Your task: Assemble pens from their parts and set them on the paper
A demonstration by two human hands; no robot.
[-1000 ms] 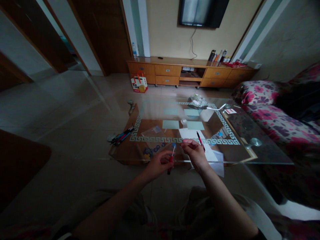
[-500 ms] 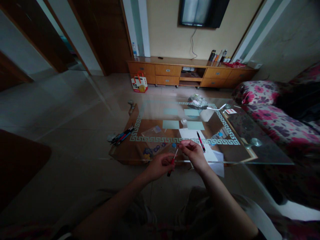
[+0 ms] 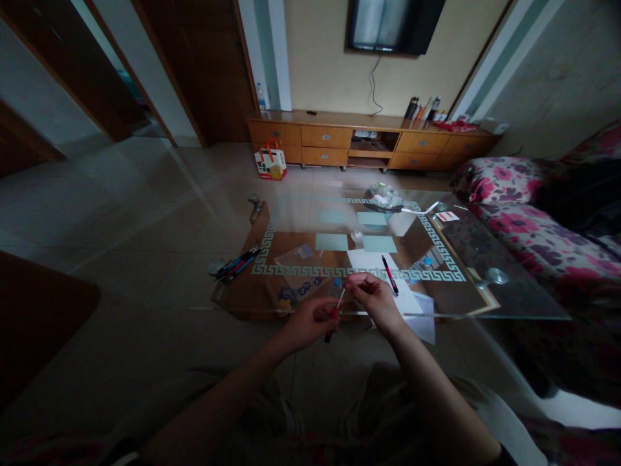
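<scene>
My left hand (image 3: pixel 313 321) is closed on a red-and-black pen (image 3: pixel 334 315), held slanted near the table's front edge. A thin pale rod, like a refill, sticks up from the pen's top. My right hand (image 3: pixel 371 294) pinches at the upper end of this rod; any small part between its fingertips is too small to make out. Another red-and-black pen (image 3: pixel 389 275) lies on white paper (image 3: pixel 361 259) just beyond my right hand.
The glass coffee table (image 3: pixel 524 304) has a shelf beneath it. Several pens (image 3: pixel 237 264) lie in a bunch at its left. A clear plastic bag (image 3: pixel 383 195) sits at the far side, with a red-and-white card (image 3: pixel 447 216) to its right. A flowered sofa (image 3: pixel 519 226) borders the right side.
My right hand has shifted very slightly left and down along the rod. The left hand and pen look almost unmoved.
</scene>
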